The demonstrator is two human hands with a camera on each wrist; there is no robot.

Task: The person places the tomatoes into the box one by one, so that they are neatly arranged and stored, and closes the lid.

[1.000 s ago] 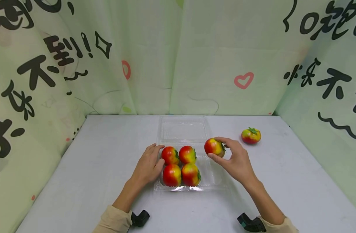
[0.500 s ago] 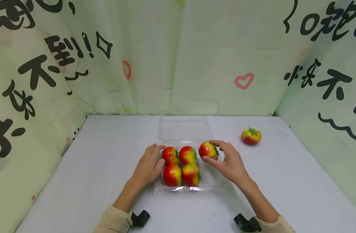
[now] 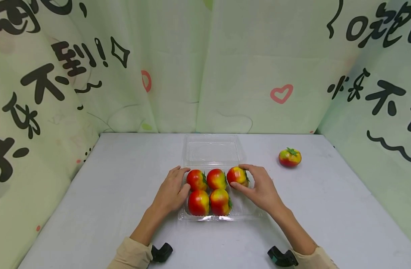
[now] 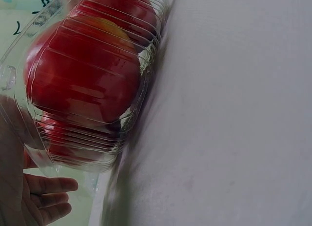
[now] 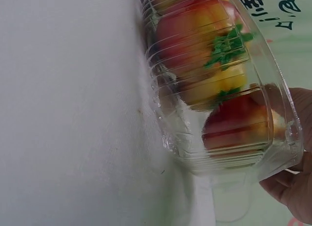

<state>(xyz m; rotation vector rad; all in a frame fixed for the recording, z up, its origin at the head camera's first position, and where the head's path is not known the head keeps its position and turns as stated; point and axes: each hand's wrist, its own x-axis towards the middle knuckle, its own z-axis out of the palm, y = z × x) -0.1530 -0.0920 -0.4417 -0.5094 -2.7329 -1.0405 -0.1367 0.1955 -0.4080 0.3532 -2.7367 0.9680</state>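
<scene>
A clear plastic clamshell box (image 3: 240, 209) lies on the table with its lid folded back. Two tomatoes with red and yellow skin stand in its front row, one on the left (image 3: 198, 203) and one on the right (image 3: 220, 202). Behind them are a left tomato (image 3: 196, 179) and a middle tomato (image 3: 216, 179). My right hand (image 3: 261, 188) pinches another tomato (image 3: 236, 175) between thumb and fingers, low in the box's back right corner. In the right wrist view, this tomato (image 5: 234, 123) shows through the side wall. My left hand (image 3: 171, 189) rests at the box's left rim, fingers extended.
One more tomato (image 3: 290, 157) with a green leafy top sits on the white table (image 3: 326, 209), right of the box. The transparent lid (image 3: 212, 148) lies toward the back edge. A printed green curtain (image 3: 239, 74) hangs around the table's back and sides.
My right hand has moved left and slightly down with its tomato, from above the box's right edge into the back right corner. The left hand has stayed in place.
</scene>
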